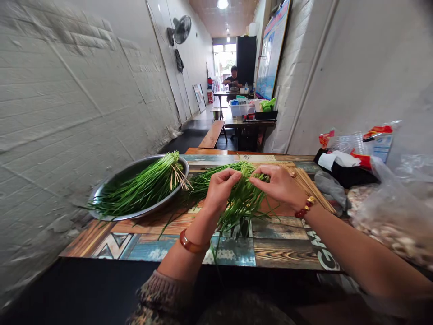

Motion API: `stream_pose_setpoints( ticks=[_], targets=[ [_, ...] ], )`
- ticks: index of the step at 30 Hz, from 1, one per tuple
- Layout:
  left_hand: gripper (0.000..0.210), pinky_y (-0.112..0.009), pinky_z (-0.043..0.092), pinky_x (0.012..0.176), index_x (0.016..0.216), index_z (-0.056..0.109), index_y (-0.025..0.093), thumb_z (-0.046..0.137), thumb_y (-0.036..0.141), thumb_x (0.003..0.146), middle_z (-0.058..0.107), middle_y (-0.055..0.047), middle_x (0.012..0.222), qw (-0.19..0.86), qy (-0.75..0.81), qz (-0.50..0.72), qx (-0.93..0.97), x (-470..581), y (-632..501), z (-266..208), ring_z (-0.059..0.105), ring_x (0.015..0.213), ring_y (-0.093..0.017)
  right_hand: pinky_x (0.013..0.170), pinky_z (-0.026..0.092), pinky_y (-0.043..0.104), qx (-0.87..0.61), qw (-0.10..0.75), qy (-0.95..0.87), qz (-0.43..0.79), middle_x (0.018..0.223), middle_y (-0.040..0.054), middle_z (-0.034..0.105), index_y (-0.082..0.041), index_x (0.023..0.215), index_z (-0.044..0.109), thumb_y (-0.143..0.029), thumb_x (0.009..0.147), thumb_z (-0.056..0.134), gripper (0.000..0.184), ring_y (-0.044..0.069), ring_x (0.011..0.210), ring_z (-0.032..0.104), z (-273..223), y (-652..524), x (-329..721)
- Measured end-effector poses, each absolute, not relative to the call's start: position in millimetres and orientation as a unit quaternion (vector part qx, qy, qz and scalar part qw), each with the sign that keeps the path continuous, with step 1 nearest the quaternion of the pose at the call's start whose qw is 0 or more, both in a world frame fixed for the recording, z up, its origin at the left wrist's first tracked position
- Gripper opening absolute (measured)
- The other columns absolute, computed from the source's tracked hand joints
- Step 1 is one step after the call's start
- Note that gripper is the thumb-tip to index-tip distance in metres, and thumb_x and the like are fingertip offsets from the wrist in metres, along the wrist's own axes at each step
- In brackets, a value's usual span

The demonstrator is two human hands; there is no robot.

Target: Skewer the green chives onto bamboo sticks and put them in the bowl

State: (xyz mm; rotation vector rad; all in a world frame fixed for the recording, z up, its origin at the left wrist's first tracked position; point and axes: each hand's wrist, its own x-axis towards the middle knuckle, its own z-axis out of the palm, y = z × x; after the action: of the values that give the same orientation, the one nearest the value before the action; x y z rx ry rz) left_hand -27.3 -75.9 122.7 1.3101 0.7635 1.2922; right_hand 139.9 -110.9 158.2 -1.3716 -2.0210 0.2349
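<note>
Both hands are raised over the middle of the table. My left hand [223, 184] is closed in a pinch at the pale stem ends of some garlic chives [238, 205], whose green leaves hang down toward the tabletop. Facing it, my right hand [279, 184] pinches the same stems between thumb and fingers; whether a skewer is also between them is hidden. More loose chives lie behind and left of my hands. A wide metal basin [135, 215] on the left holds chives threaded on skewers [179, 177]. Bare bamboo skewers [313, 189] lie beyond my right wrist.
The patterned wooden table [287, 250] ends close to my body. On its right stand a clear plastic bag [389, 221] of pale pieces and a black cloth item [348, 174] with packaging. Farther off are a bench [212, 134], another table and a seated person [233, 80].
</note>
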Motion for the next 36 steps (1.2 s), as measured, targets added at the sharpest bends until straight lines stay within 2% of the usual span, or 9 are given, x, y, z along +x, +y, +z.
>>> stream_pose_setpoints(
  ticks=[4, 11, 18, 23, 30, 36],
  targets=[
    [0.024, -0.020, 0.032, 0.057, 0.063, 0.061, 0.012, 0.072, 0.033, 0.068, 0.051, 0.003, 0.059, 0.544, 0.314, 0.537, 0.563, -26, -76, 122, 0.041, 0.057, -0.007, 0.076, 0.045, 0.031, -0.525, 0.343, -0.772, 0.101, 0.086, 0.0047, 0.071, -0.018, 0.082, 0.067, -0.029, 0.083, 0.058, 0.013, 0.019, 0.081, 0.063, 157, -112, 142],
    [0.024, -0.022, 0.032, 0.059, 0.066, 0.061, 0.012, 0.068, 0.033, 0.073, 0.052, 0.002, 0.062, 0.513, 0.304, 0.528, 0.604, -24, -78, 122, 0.042, 0.060, -0.008, 0.064, 0.042, 0.028, -0.517, 0.361, -0.772, 0.081, 0.072, 0.0021, 0.066, -0.018, 0.069, 0.061, -0.030, 0.080, 0.060, 0.017, 0.016, 0.068, 0.058, 156, -106, 136],
    [0.025, -0.022, 0.032, 0.058, 0.065, 0.061, 0.013, 0.070, 0.036, 0.070, 0.052, 0.002, 0.061, 0.525, 0.313, 0.528, 0.589, -25, -78, 120, 0.042, 0.059, -0.009, 0.070, 0.044, 0.029, -0.495, 0.361, -0.783, 0.110, 0.079, 0.0026, 0.068, -0.018, 0.077, 0.064, -0.030, 0.083, 0.058, 0.015, 0.016, 0.074, 0.061, 156, -110, 142],
    [0.026, -0.021, 0.031, 0.056, 0.064, 0.062, 0.012, 0.070, 0.036, 0.070, 0.052, 0.002, 0.060, 0.520, 0.303, 0.532, 0.596, -23, -79, 122, 0.041, 0.058, -0.008, 0.064, 0.043, 0.027, -0.514, 0.375, -0.765, 0.099, 0.076, 0.0035, 0.067, -0.017, 0.078, 0.064, -0.035, 0.082, 0.059, 0.019, 0.015, 0.069, 0.059, 160, -107, 134],
    [0.023, -0.021, 0.032, 0.057, 0.065, 0.063, 0.012, 0.069, 0.033, 0.073, 0.052, 0.001, 0.061, 0.519, 0.301, 0.518, 0.610, -25, -79, 120, 0.042, 0.058, -0.008, 0.064, 0.042, 0.026, -0.499, 0.377, -0.774, 0.098, 0.070, 0.0022, 0.064, -0.016, 0.071, 0.061, -0.023, 0.080, 0.055, 0.013, 0.014, 0.066, 0.057, 158, -106, 136],
    [0.022, -0.022, 0.038, 0.063, 0.065, 0.065, 0.012, 0.069, 0.032, 0.072, 0.060, -0.001, 0.065, 0.537, 0.301, 0.510, 0.600, -23, -74, 120, 0.049, 0.063, -0.009, 0.067, 0.045, 0.026, -0.494, 0.385, -0.766, 0.146, 0.082, 0.0033, 0.069, -0.018, 0.083, 0.065, -0.031, 0.085, 0.052, 0.018, 0.015, 0.074, 0.061, 159, -110, 152]
  ],
)
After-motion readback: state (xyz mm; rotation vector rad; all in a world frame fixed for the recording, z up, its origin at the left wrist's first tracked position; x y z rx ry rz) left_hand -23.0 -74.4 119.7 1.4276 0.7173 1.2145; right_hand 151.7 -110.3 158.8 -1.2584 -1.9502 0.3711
